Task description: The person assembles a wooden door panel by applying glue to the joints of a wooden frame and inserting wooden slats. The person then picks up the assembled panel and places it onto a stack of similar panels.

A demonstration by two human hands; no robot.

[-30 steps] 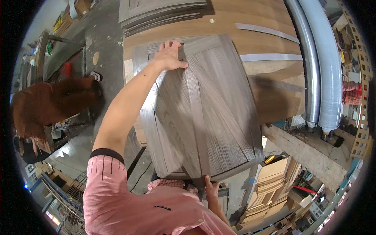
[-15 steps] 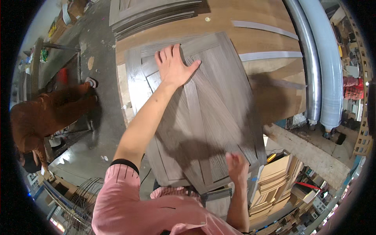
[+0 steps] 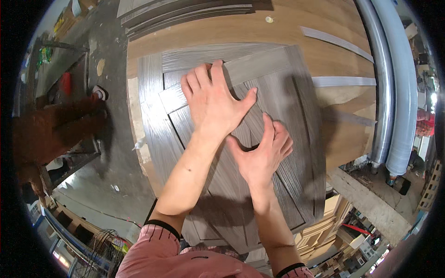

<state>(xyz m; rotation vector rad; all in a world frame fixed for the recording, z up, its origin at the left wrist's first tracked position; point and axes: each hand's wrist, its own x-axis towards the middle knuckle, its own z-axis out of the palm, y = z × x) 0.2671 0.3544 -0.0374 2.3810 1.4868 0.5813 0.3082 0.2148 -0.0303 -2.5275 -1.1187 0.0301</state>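
A grey wood-grain cabinet door panel (image 3: 287,92) with raised frame strips lies in front of me on a brown wooden table (image 3: 340,60). My left hand (image 3: 211,102) is spread open over its upper middle, fingertips on the grey surface. Lower and to the right, my right hand (image 3: 265,155) is over the same panel, its thumb apart and its fingers bent and separated. Neither hand grips anything. Whether the right palm touches the panel is hard to tell.
Grey panels (image 3: 185,21) are stacked at the table's far left. Pale strips (image 3: 343,81) lie to the right, beside long wrapped rolls (image 3: 398,92). A person in brown (image 3: 51,132) bends at a metal frame on the left. Boards (image 3: 324,231) stand stacked at lower right.
My right hand has moved up and inward from the panel's lower right edge, and its fingers have spread. My left hand stays on the panel's upper part. The view has shifted slightly.
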